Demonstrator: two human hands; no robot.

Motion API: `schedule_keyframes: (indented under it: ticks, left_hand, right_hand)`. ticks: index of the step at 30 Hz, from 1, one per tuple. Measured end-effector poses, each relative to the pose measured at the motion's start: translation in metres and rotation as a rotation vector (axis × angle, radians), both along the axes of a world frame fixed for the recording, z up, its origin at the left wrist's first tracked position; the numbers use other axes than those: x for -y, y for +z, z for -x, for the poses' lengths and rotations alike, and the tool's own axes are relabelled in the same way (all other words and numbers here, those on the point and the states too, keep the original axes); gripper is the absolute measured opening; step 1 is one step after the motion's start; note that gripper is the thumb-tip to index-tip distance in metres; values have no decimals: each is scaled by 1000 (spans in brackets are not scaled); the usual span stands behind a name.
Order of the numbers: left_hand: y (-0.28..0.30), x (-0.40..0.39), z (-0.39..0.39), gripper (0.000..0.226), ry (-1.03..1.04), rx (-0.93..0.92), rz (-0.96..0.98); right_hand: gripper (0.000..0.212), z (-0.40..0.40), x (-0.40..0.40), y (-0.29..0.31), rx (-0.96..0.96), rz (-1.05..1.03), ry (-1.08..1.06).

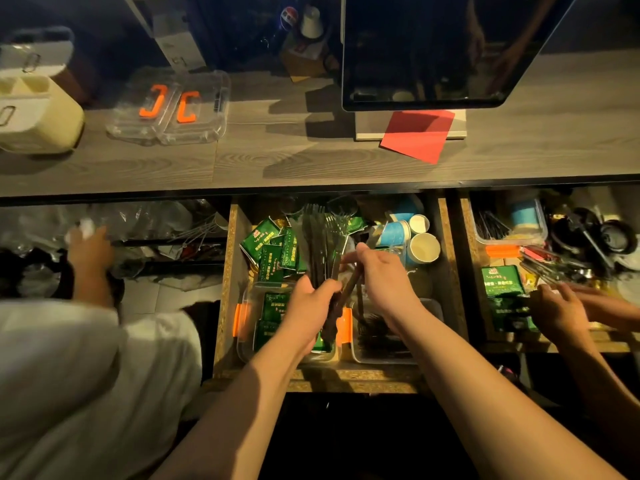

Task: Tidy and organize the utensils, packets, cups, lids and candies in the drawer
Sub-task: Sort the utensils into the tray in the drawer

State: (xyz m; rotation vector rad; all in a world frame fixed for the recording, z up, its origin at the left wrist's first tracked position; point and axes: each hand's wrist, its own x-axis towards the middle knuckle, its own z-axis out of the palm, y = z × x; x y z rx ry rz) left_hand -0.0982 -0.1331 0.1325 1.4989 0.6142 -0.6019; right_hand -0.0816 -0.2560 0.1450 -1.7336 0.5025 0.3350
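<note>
Forks [322, 237] stand as a bundle inside the left hand [308, 306] grip. Right hand [381, 271] pinches one dark handle just beside that grip, over the drawer [450, 258].

Green packets [501, 281]: print too blurred; no legible text elsewhere
</note>
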Motion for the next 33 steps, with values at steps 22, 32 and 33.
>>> schedule_keyframes:
  ticks: [22, 32, 33]
  left_hand:
    - [2, -4, 1, 13, -96, 32, 59]
    - [-10, 28, 15, 16, -316, 54, -77]
    - [-12, 32, 15, 25, -311, 30, -87]
  right_hand:
    - [63, 15, 8, -14, -159, -353, 209]
    - [27, 56, 27, -24, -86, -264, 434]
    - [26, 57, 31, -26, -76, -262, 423]
